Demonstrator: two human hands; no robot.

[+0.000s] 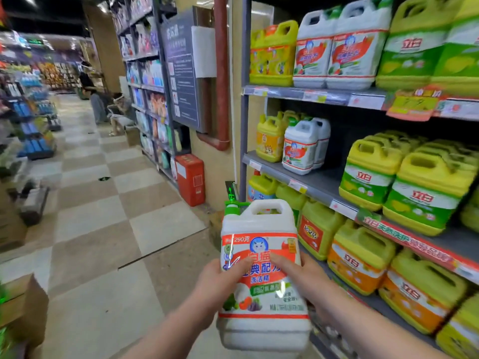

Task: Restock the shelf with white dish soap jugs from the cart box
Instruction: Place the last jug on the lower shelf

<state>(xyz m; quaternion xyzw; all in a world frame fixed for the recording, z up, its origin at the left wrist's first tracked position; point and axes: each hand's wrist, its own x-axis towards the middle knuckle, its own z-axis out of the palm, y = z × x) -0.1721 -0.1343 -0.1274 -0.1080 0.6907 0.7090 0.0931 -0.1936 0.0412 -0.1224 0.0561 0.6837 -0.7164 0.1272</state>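
White jug (261, 278) is held upright, gripped by left hand (220, 283) and right hand (308, 283), beside the shelf (308, 182).

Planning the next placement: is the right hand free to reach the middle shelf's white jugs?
Probably not: the right hand grips the held jug with the left hand; the shelf front is unblocked.

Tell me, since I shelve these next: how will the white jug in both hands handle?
Probably heavy: the left hand and right hand both grip the white jug. Its glossy label may be slippery. Its broad base should resist tipping.
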